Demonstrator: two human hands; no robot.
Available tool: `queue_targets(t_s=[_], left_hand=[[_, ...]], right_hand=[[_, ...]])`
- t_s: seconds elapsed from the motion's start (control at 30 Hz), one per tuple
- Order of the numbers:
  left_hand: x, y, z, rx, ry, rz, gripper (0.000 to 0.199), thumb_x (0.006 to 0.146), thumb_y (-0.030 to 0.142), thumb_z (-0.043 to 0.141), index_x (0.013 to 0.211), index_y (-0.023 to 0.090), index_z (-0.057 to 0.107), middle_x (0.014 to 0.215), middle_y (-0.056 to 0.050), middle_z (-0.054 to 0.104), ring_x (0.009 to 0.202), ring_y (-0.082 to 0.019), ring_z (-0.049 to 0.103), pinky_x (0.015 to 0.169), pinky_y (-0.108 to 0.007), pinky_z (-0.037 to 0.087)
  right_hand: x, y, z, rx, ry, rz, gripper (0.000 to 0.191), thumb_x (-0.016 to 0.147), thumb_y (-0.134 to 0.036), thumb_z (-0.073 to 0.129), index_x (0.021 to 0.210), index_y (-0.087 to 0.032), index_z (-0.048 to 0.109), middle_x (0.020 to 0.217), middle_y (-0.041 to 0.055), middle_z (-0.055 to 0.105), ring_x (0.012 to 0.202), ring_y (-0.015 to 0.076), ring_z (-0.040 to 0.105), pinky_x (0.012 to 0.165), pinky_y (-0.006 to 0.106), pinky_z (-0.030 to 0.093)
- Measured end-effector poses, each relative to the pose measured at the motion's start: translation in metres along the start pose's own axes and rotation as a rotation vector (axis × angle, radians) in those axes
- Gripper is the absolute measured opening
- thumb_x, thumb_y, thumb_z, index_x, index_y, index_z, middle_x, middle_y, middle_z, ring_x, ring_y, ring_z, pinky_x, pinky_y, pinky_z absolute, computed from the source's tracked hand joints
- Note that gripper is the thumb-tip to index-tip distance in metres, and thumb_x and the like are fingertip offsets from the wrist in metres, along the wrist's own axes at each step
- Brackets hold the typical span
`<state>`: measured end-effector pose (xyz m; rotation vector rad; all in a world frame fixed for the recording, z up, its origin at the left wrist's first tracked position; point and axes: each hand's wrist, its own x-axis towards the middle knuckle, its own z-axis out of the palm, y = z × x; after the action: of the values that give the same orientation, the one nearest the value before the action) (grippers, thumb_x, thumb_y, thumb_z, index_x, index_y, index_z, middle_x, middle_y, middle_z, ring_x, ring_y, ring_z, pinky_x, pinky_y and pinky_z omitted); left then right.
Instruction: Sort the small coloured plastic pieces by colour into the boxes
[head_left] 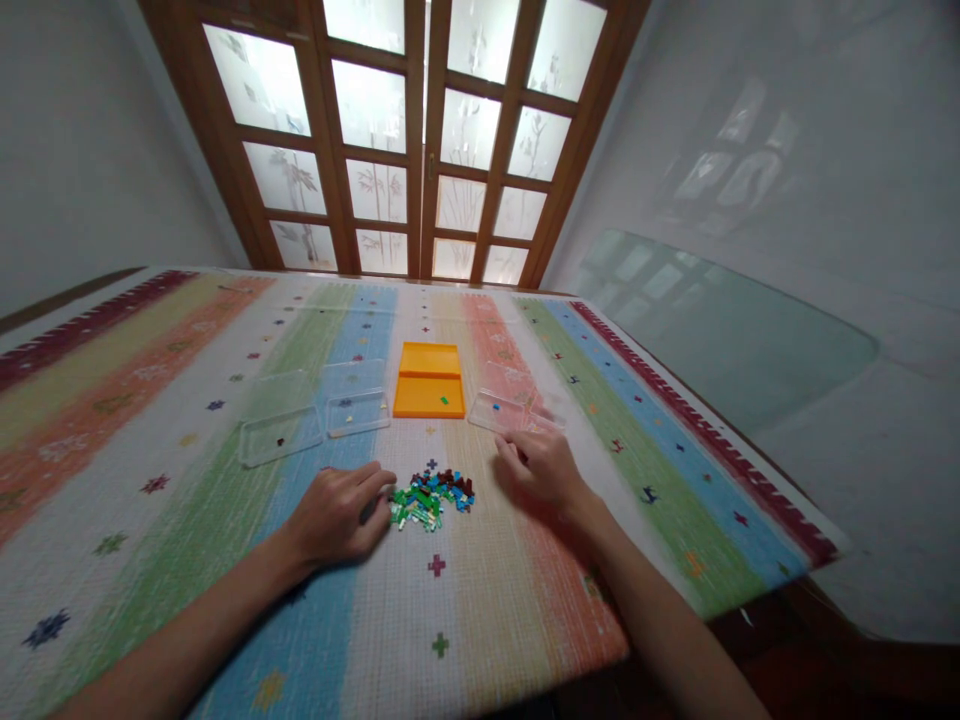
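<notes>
A small heap of tiny building bricks in green, blue, dark brown and pale colours lies on the tablecloth. My left hand rests at the heap's left edge, its fingers bent and a gap showing between thumb and forefinger. To the right of the heap, my right hand is closed with the fingertips together, just in front of a clear plastic box. Whatever those fingers may hold is too small to make out. An open orange box behind the heap has a green brick in it.
Two more clear boxes with raised lids stand left of the orange one: the nearer to it holds pale bits, the outer a dark brick. A blue brick lies in the right box. A striped cloth covers the table.
</notes>
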<state>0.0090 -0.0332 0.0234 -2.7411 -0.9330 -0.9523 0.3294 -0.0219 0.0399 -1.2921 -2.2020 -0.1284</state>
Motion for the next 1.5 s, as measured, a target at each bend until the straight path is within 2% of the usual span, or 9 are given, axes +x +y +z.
queue_targets(t_s=[0.17, 0.3, 0.57, 0.87, 1.03, 1.17, 1.23, 1.33, 1.5], left_hand=[[0.001, -0.008, -0.006, -0.07, -0.159, 0.003, 0.016, 0.082, 0.018, 0.045, 0.086, 0.017, 0.06, 0.067, 0.0, 0.066, 0.048, -0.015, 0.059, 0.049, -0.027, 0.041], [0.001, -0.006, -0.005, -0.101, -0.211, 0.009, 0.017, 0.087, 0.02, 0.045, 0.087, 0.018, 0.062, 0.065, 0.0, 0.065, 0.05, -0.014, 0.06, 0.05, -0.026, 0.042], [0.002, -0.004, -0.005, -0.092, -0.185, 0.025, 0.019, 0.091, 0.018, 0.045, 0.082, 0.018, 0.062, 0.06, 0.002, 0.063, 0.046, -0.012, 0.057, 0.048, -0.023, 0.04], [0.0, -0.007, -0.002, -0.12, -0.161, 0.024, 0.018, 0.092, 0.018, 0.047, 0.084, 0.017, 0.063, 0.058, 0.002, 0.062, 0.046, -0.011, 0.056, 0.048, -0.022, 0.041], [0.002, -0.023, -0.012, -0.07, -0.143, 0.014, 0.023, 0.098, 0.023, 0.045, 0.094, 0.017, 0.066, 0.061, 0.0, 0.067, 0.047, -0.012, 0.059, 0.05, -0.022, 0.042], [0.0, -0.053, -0.032, 0.093, -0.095, -0.114, 0.028, 0.101, 0.03, 0.043, 0.098, 0.017, 0.068, 0.063, -0.003, 0.07, 0.049, -0.015, 0.061, 0.05, -0.023, 0.041], [-0.002, -0.066, -0.043, 0.183, -0.116, -0.222, 0.029, 0.1, 0.032, 0.043, 0.1, 0.018, 0.069, 0.072, -0.007, 0.074, 0.053, -0.017, 0.065, 0.051, -0.024, 0.04], [-0.005, -0.079, -0.058, 0.31, -0.181, -0.385, 0.029, 0.099, 0.032, 0.044, 0.101, 0.018, 0.069, 0.082, -0.011, 0.076, 0.058, -0.021, 0.067, 0.05, -0.025, 0.035], [-0.005, -0.087, -0.074, 0.446, -0.349, -0.539, 0.032, 0.099, 0.033, 0.041, 0.1, 0.018, 0.069, 0.077, -0.011, 0.074, 0.058, -0.023, 0.064, 0.049, -0.026, 0.025]], right_hand=[[-0.002, -0.01, 0.004, -0.013, -0.117, -0.098, 0.038, 0.097, -0.024, 0.043, 0.064, -0.016, 0.06, 0.058, 0.0039, 0.063, 0.05, 0.0109, 0.046, 0.056, 0.029, 0.023], [-0.002, -0.014, 0.004, -0.019, -0.19, -0.115, 0.038, 0.098, -0.025, 0.04, 0.067, -0.017, 0.06, 0.059, 0.0027, 0.061, 0.051, 0.011, 0.042, 0.057, 0.03, 0.021], [0.0, -0.019, 0.0, -0.021, -0.312, -0.074, 0.038, 0.099, -0.028, 0.04, 0.07, -0.017, 0.062, 0.062, 0.0035, 0.061, 0.055, 0.0128, 0.043, 0.059, 0.03, 0.023], [0.0, -0.018, 0.001, -0.024, -0.338, -0.088, 0.037, 0.098, -0.027, 0.039, 0.071, -0.018, 0.062, 0.064, 0.003, 0.06, 0.056, 0.0128, 0.044, 0.06, 0.03, 0.025], [0.001, -0.021, -0.001, 0.001, -0.346, -0.089, 0.035, 0.097, -0.025, 0.041, 0.071, -0.017, 0.063, 0.064, 0.0035, 0.061, 0.057, 0.0127, 0.045, 0.06, 0.03, 0.027], [0.001, -0.026, -0.005, 0.107, -0.363, -0.063, 0.03, 0.096, -0.025, 0.044, 0.082, -0.018, 0.07, 0.075, 0.0058, 0.071, 0.063, 0.0135, 0.055, 0.063, 0.028, 0.033], [0.001, -0.029, -0.007, 0.202, -0.365, -0.052, 0.028, 0.093, -0.023, 0.046, 0.093, -0.018, 0.073, 0.084, 0.0068, 0.075, 0.07, 0.0148, 0.061, 0.066, 0.027, 0.038], [0.0, -0.031, -0.007, 0.287, -0.386, -0.063, 0.031, 0.088, -0.02, 0.048, 0.105, -0.017, 0.075, 0.088, 0.0082, 0.076, 0.073, 0.0161, 0.064, 0.068, 0.027, 0.042], [-0.001, -0.032, -0.006, 0.294, -0.434, -0.058, 0.034, 0.085, -0.019, 0.05, 0.107, -0.018, 0.075, 0.085, 0.0072, 0.076, 0.072, 0.016, 0.063, 0.068, 0.027, 0.043]])
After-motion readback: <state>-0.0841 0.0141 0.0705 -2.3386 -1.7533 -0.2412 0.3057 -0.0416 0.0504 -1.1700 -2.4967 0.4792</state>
